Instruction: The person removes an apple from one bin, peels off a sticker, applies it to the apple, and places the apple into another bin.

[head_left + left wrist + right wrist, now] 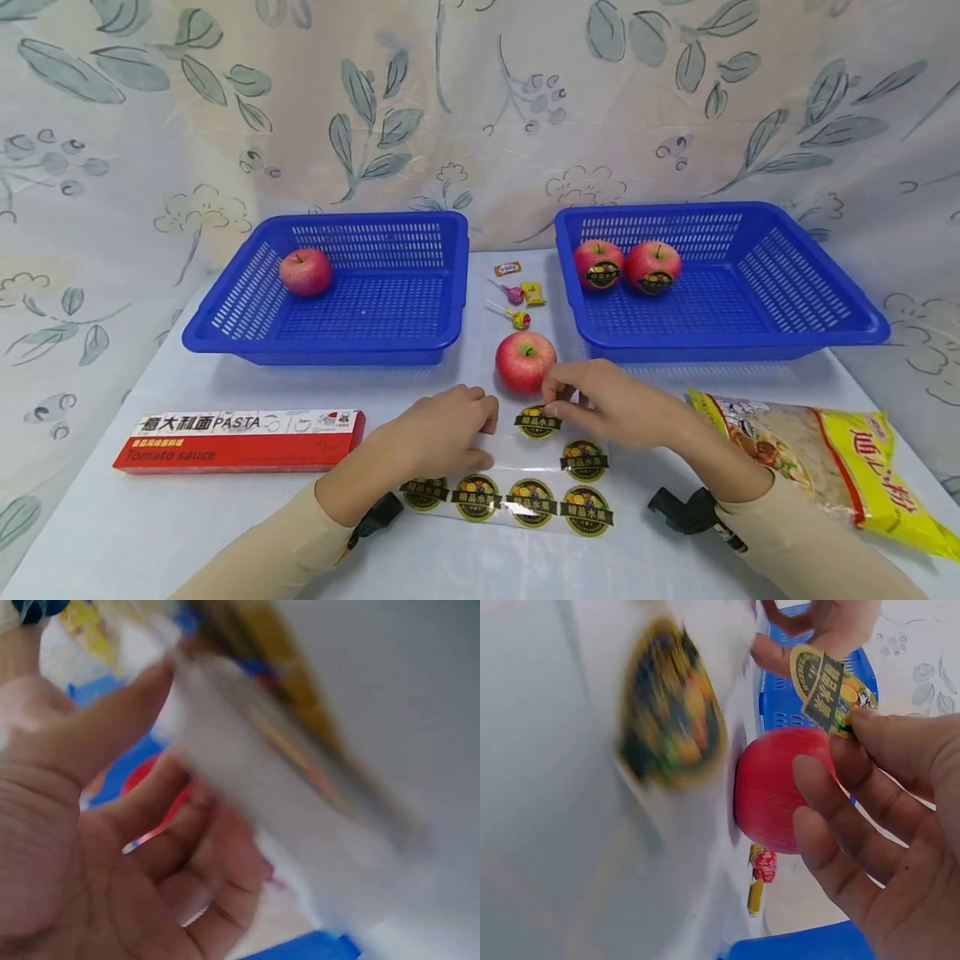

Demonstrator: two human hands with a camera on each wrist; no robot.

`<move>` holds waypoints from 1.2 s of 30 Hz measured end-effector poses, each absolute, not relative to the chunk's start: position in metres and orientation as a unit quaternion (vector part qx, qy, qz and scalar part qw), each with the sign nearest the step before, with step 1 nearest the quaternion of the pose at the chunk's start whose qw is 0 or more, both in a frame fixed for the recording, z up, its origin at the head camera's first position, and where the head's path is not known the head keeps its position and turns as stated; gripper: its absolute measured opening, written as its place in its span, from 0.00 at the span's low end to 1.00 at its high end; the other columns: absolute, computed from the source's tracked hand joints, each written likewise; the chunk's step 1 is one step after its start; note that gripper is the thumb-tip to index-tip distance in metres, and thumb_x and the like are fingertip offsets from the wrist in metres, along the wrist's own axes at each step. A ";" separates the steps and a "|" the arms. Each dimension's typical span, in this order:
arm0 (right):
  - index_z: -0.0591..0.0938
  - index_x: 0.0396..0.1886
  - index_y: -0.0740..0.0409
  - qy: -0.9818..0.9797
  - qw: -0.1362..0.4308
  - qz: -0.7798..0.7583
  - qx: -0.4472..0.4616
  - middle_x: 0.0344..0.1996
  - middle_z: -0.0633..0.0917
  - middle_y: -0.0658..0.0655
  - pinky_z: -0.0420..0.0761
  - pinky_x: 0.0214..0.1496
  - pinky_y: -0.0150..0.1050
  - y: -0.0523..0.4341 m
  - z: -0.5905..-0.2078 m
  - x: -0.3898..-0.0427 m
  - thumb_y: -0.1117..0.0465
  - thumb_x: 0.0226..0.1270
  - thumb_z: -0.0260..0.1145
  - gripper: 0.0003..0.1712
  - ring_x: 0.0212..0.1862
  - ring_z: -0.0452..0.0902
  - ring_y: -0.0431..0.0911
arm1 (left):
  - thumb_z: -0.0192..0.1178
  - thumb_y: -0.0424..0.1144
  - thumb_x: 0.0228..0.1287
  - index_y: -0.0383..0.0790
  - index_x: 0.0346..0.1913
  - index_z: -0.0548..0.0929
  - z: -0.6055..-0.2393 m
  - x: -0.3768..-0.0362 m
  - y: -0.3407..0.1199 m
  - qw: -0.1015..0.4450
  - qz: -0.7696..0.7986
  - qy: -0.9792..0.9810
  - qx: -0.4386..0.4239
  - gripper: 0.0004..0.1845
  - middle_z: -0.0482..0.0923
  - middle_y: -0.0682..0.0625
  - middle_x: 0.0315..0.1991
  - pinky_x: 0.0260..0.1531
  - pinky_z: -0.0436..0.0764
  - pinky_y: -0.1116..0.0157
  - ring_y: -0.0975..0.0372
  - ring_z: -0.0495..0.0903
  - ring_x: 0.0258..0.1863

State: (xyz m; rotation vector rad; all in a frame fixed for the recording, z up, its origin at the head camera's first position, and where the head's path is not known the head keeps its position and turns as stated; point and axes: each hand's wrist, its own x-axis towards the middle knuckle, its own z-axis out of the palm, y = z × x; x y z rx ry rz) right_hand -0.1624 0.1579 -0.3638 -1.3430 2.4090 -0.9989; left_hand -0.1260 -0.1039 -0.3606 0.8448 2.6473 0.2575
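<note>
Both hands worked over a clear sticker sheet [517, 483] at the near table edge. The left hand [442, 433] lay on the sheet's upper left part, fingers bent and pressing it down; whether the thumb pinched the film could not be told, the left wrist view being badly blurred. The right hand [607, 404] pinched a round fruit sticker [826, 688] between thumb and forefinger, its edge lifted off the sheet, the other fingers relaxed. Just behind the fingertips stood a loose red apple [525, 361] on the table, between two blue baskets. The left basket [330, 337] held one plain apple [306, 272]. The right basket [720, 337] held two apples [626, 265], each bearing a sticker. Wrapped sweets [516, 300] lay between the baskets. A red pasta box [240, 440] lay to the left, a yellow noodle bag [825, 458] to the right.
</note>
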 end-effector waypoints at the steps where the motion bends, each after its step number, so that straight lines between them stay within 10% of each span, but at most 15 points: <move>1: 0.79 0.38 0.48 0.820 0.092 -0.335 -0.455 0.34 0.83 0.42 0.83 0.41 0.33 0.157 -0.363 -0.163 0.64 0.74 0.66 0.06 0.40 0.80 0.35 | 0.73 0.51 0.62 0.49 0.43 0.80 -0.358 -0.126 -0.105 0.170 0.090 0.935 0.299 0.16 0.75 0.58 0.39 0.34 0.80 0.61 0.62 0.75 0.43; 19: 0.83 0.39 0.58 0.856 -0.024 -0.291 -0.426 0.32 0.84 0.48 0.81 0.37 0.34 0.137 -0.354 -0.175 0.68 0.72 0.67 0.02 0.33 0.76 0.38 | 0.63 0.37 0.71 0.43 0.40 0.86 -0.363 -0.144 -0.088 -0.129 0.238 0.906 0.324 0.02 0.78 0.47 0.48 0.49 0.77 0.59 0.54 0.74 0.47; 27: 0.82 0.39 0.59 0.860 -0.089 -0.278 -0.419 0.33 0.83 0.51 0.82 0.38 0.37 0.134 -0.366 -0.176 0.69 0.69 0.69 0.04 0.34 0.77 0.40 | 0.64 0.36 0.71 0.39 0.41 0.85 -0.366 -0.148 -0.081 -0.135 0.199 0.919 0.312 0.04 0.79 0.42 0.62 0.65 0.75 0.55 0.50 0.76 0.62; 36: 0.77 0.46 0.60 0.894 -0.104 -0.249 -0.358 0.42 0.76 0.54 0.81 0.38 0.40 0.133 -0.373 -0.169 0.63 0.70 0.70 0.12 0.38 0.75 0.44 | 0.66 0.35 0.69 0.38 0.36 0.84 -0.364 -0.156 -0.078 -0.128 0.196 0.918 0.319 0.04 0.83 0.41 0.59 0.58 0.81 0.56 0.51 0.81 0.59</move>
